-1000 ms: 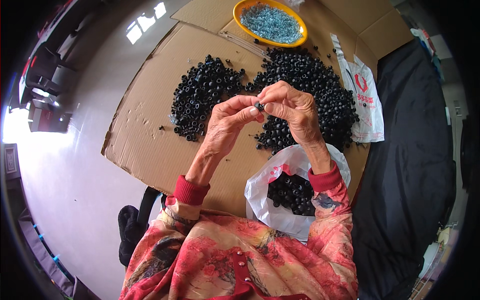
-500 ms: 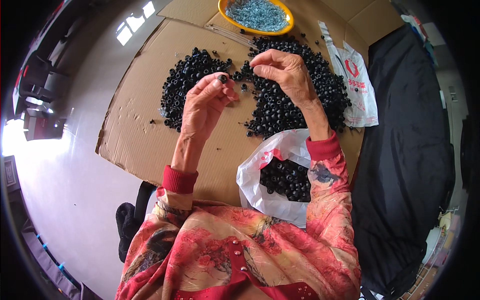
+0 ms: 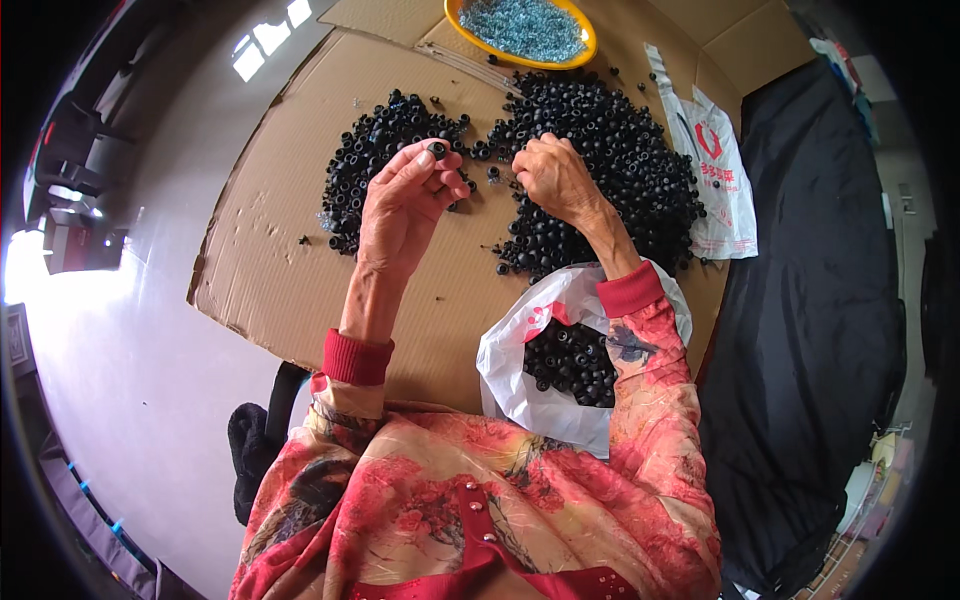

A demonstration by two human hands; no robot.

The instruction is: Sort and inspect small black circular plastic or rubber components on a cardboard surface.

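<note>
Between thumb and forefinger, my left hand pinches a small round black plastic piece with a hole facing up. It hovers at the right edge of the smaller heap of black pieces. My right hand is closed, its fingers curled inward over the left part of a larger heap of black pieces. Whatever those fingers hold, if anything, is hidden. Under my right forearm stands an opened white plastic bag, with more black pieces inside.
The heaps lie on a flattened cardboard sheet. At the far edge sits a yellow bowl of small clear bluish bits. A flat white plastic bag with red print lies right of the large heap, beside black cloth.
My right hand has come down toward me, and its fingers have curled in from a looser pinch. My left hand stays almost in place, still pinching the black piece.
</note>
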